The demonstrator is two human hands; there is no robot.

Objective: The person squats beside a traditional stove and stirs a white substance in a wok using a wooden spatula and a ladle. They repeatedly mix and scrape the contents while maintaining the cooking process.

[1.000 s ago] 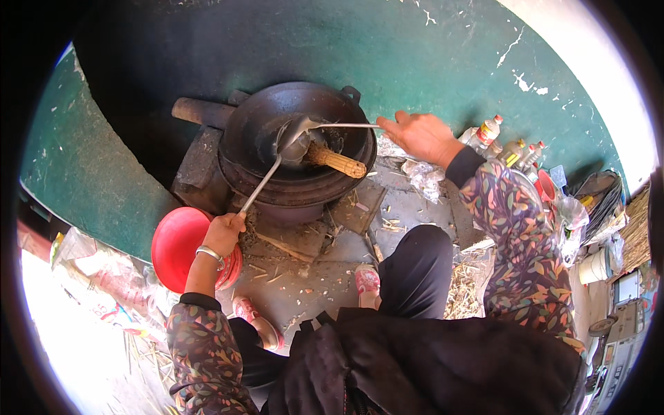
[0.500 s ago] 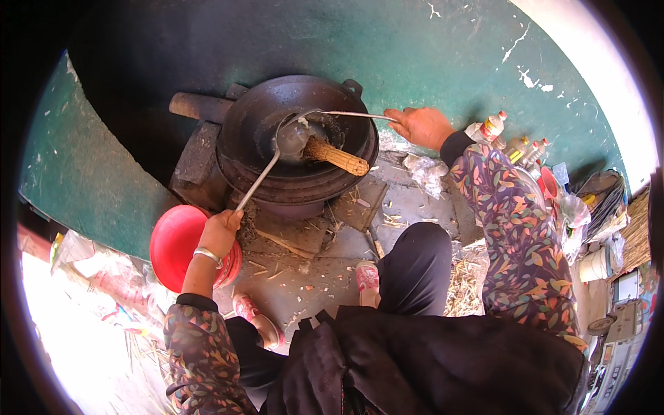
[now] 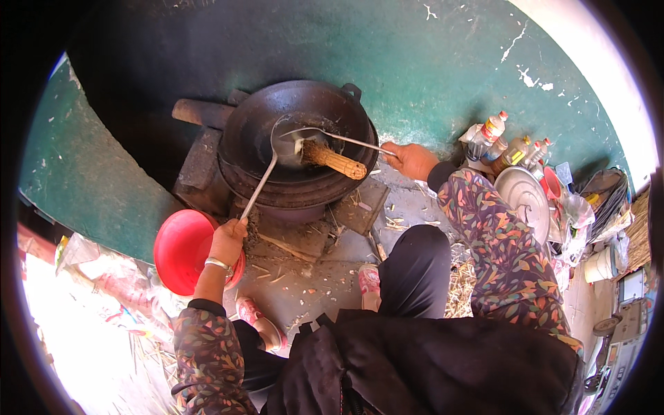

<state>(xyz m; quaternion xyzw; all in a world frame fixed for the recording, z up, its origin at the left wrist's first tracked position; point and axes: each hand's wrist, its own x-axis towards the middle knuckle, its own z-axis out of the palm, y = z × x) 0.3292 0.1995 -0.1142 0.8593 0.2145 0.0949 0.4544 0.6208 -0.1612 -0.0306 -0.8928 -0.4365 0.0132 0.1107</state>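
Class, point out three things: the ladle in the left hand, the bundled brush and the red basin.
Ladle [image 3: 260, 185], head view: its long metal handle.
Bundled brush [image 3: 336, 161], head view: its tan handle.
Red basin [image 3: 181, 250], head view: its inner surface.

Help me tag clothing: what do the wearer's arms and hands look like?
The left sleeve and right sleeve are dark with an orange and green leaf print and plain dark cuffs. The right hand is ungloved; the left hand, also ungloved, has a silvery bangle at its wrist.
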